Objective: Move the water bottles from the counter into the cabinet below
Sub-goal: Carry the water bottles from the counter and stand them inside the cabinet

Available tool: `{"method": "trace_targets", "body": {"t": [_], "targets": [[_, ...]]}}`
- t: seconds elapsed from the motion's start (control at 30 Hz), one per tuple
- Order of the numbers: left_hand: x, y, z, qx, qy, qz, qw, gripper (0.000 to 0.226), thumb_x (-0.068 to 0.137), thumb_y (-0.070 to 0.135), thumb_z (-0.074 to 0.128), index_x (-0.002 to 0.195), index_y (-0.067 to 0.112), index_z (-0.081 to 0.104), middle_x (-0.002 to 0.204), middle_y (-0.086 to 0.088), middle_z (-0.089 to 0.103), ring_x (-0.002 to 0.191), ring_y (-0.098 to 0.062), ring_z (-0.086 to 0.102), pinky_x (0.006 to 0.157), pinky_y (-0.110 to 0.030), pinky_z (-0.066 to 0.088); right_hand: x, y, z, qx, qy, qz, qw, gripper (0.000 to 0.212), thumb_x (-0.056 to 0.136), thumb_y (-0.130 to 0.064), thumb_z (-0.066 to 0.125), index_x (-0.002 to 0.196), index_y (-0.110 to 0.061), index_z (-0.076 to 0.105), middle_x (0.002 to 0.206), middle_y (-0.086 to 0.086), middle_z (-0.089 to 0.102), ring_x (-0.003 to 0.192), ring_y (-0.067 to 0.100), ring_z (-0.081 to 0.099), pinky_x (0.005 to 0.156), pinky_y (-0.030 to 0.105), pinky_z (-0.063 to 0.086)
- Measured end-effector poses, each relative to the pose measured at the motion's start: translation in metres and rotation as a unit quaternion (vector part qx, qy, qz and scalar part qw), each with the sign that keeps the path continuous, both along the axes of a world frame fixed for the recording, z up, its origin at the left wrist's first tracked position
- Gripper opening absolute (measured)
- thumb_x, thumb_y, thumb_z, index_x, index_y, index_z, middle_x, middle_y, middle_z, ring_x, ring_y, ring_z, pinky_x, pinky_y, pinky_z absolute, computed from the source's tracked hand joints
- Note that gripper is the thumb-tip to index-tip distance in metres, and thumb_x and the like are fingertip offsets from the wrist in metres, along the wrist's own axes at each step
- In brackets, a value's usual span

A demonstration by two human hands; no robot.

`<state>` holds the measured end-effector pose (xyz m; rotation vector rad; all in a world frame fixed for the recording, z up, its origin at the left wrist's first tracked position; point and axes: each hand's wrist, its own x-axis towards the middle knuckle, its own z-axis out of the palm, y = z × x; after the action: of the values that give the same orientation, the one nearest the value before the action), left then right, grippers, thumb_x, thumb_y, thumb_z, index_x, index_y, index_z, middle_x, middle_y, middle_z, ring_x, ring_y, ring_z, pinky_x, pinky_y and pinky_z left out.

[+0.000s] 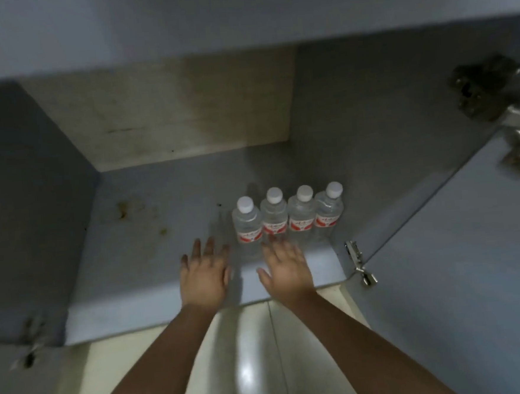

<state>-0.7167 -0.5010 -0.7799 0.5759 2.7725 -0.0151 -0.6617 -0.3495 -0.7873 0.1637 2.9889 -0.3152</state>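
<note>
- Water bottles (287,216), four of them, stand upright in a row on the cabinet floor (161,210), toward its right side and about midway between the near edge and the back panel.
- Each bottle is clear with a white cap and a red-and-white label; neighbours in the row touch or nearly touch.
- Leftmost bottle (246,221) sits a little nearer than the other three; the rightmost bottle (329,209) stands near the right cabinet wall (371,127).
- Left hand (204,273) is flat and spread, palm down, fingers extended, holding nothing; it hovers over the near part of the floor, just left of the leftmost bottle and apart from it.
- Right hand (285,267) is likewise released and empty, fingers pointing toward the row; its fingertips lie just in front of the bottles' bases, and blur hides whether they touch.
- Both forearms reach in from the near side over the pale tiled floor (309,347).
- Cabinet interior is grey, with a stained beige back panel (166,111) and brownish spots (124,209) on the floor at the left.
- Open door (460,259) hangs at the right, with a metal hinge (357,262) at the near right corner and another hinge (491,88) higher up at the far right.
</note>
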Motion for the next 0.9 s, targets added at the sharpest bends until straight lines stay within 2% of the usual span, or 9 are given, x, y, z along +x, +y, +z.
{"method": "trace_targets", "body": {"t": [0.13,0.23,0.33,0.4,0.43,0.5,0.63,0.73,0.9], "targets": [[0.042,-0.028,0.049,-0.026,-0.038,-0.017,0.999,0.049,0.069,0.035,0.034,0.087,0.021,0.078,0.097,-0.005,0.078,0.094,-0.030,0.073,0.075,-0.048,0.058,0.026,-0.013,0.055,0.045,-0.008,0.051,0.998,0.037,0.066,-0.043,0.059,0.084,-0.018,0.078,0.090,0.004,0.079,0.084,0.022,0.076,0.068,0.039,0.061],[0.070,-0.041,0.106,-0.040,-0.060,-0.047,0.996,0.048,0.073,0.036,0.034,0.093,0.024,0.077,0.103,-0.002,0.077,0.106,-0.027,0.067,0.092,-0.047,0.036,0.050,-0.025,0.106,0.042,-0.050,0.060,0.996,0.049,0.070,-0.038,0.036,0.082,-0.018,0.079,0.092,0.004,0.079,0.087,0.023,0.076,0.067,0.042,0.061],[0.099,-0.049,0.178,-0.039,-0.056,-0.007,0.998,0.049,0.079,0.037,0.033,0.105,0.025,0.073,0.119,-0.001,0.070,0.115,-0.027,0.063,0.098,-0.045,0.046,0.076,-0.036,0.164,0.063,-0.078,0.074,0.992,0.046,0.069,-0.038,0.040,0.082,-0.017,0.079,0.093,0.004,0.079,0.088,0.024,0.076,0.067,0.044,0.060],[0.120,-0.054,0.229,-0.020,-0.101,0.033,0.994,0.050,0.093,0.036,0.024,0.138,0.026,0.044,0.153,0.000,0.034,0.144,-0.028,0.027,0.116,-0.046,0.026,0.095,-0.043,0.207,0.062,-0.083,0.079,0.991,0.033,0.061,-0.040,0.069,0.081,-0.016,0.079,0.093,0.006,0.079,0.087,0.025,0.076,0.066,0.044,0.060],[0.130,-0.059,0.252,-0.018,-0.137,0.054,0.989,0.050,0.098,0.037,0.018,0.146,0.027,0.026,0.160,0.001,0.013,0.149,-0.025,0.007,0.121,-0.044,0.010,0.104,-0.048,0.229,0.054,-0.081,0.080,0.992,0.038,0.050,-0.040,0.082,0.080,-0.016,0.079,0.092,0.006,0.079,0.086,0.024,0.076,0.065,0.043,0.060],[0.149,-0.067,0.299,-0.014,-0.157,0.083,0.984,0.049,0.101,0.036,0.019,0.149,0.029,0.012,0.161,0.002,-0.001,0.149,-0.022,-0.007,0.122,-0.042,0.000,0.120,-0.055,0.271,0.032,-0.077,0.077,0.994,0.051,0.036,-0.042,0.090,0.079,-0.017,0.079,0.092,0.005,0.079,0.085,0.023,0.076,0.066,0.042,0.061],[0.178,-0.081,0.381,0.006,-0.125,0.109,0.986,0.050,0.101,0.038,0.024,0.149,0.030,0.012,0.161,0.002,0.001,0.149,-0.021,-0.007,0.122,-0.041,0.000,0.144,-0.067,0.350,0.048,-0.028,0.105,0.993,0.038,0.062,-0.042,0.060,0.084,-0.016,0.078,0.094,0.006,0.079,0.089,0.025,0.075,0.068,0.043,0.060],[0.189,-0.092,0.431,0.012,-0.088,0.105,0.991,0.051,0.100,0.040,0.024,0.149,0.031,0.010,0.161,0.003,0.002,0.149,-0.021,-0.005,0.122,-0.041,0.000,0.150,-0.077,0.392,0.054,0.020,0.128,0.990,0.051,0.071,-0.041,0.037,0.089,-0.014,0.077,0.098,0.009,0.078,0.091,0.028,0.074,0.069,0.046,0.060],[0.180,-0.118,0.494,0.026,-0.008,0.096,0.995,0.054,0.099,0.041,0.030,0.149,0.029,0.012,0.161,0.003,0.003,0.149,-0.021,-0.004,0.122,-0.040,0.002,0.133,-0.086,0.463,0.060,0.088,0.079,0.991,0.041,0.066,-0.037,0.056,0.090,-0.011,0.077,0.100,0.012,0.077,0.092,0.031,0.074,0.070,0.049,0.059]]}}
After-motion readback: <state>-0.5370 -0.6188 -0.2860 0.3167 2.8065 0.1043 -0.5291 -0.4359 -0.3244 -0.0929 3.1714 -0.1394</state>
